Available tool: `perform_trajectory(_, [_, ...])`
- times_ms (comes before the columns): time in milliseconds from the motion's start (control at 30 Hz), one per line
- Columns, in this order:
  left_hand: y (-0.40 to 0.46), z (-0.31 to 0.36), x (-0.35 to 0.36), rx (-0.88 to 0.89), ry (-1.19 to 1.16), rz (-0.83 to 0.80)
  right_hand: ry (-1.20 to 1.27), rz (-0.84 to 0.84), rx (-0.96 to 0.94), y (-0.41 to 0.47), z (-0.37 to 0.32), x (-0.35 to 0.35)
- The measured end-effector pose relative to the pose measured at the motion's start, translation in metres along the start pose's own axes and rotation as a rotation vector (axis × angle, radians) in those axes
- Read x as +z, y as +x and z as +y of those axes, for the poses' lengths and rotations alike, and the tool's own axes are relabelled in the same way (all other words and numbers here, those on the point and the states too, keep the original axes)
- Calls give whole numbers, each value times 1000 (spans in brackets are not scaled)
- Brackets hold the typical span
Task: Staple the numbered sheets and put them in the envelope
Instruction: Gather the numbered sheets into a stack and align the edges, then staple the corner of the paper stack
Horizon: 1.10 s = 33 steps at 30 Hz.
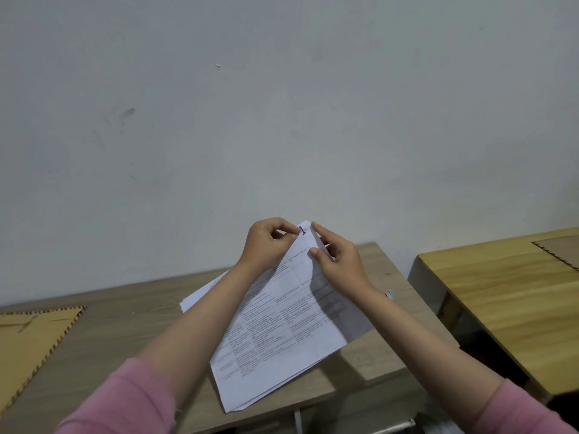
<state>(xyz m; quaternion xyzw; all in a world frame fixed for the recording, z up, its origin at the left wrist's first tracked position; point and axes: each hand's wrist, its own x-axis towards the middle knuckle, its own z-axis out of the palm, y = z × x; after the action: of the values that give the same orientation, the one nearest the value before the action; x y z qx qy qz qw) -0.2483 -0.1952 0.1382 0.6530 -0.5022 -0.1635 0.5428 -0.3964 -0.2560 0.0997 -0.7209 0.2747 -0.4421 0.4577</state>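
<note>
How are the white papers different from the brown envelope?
The papers are white with printed tables; the envelope is brown with a striped edge. Both hands, left hand and right hand, pinch the papers' top corner, lifting it; nobody touches the envelope, which lies flat at the far left. Both rest on the same table.

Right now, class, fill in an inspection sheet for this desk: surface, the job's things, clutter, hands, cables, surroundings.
Surface: grey-brown wooden desk; papers overhang its near edge.
Job's things: stack of printed sheets, top corner lifted, a blue "1" written there; brown envelope lying flat at far left.
Clutter: small light blue object beside the right wrist, too small to identify; no stapler seen.
Hands: left hand and right hand both pinch the sheets' top corner with their fingers.
Cables: nothing seen.
Surroundings: plain grey wall; second, yellower table at right.
</note>
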Motion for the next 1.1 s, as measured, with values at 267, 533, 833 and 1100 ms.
perform_trajectory(267, [-28,-30,11,-76,27,-99,-14,-7,109,-24,32,-8])
perform_trajectory(533, [-40,-56,55,-237,143,-199,-87,54,221,-65,70,-16])
perform_trajectory(833, [-39,-77,99,-267,198,-265,-126,91,289,-81,100,-38])
perform_trajectory(1100, [-37,-98,112,-315,116,-254,-309,119,286,-65,130,-63])
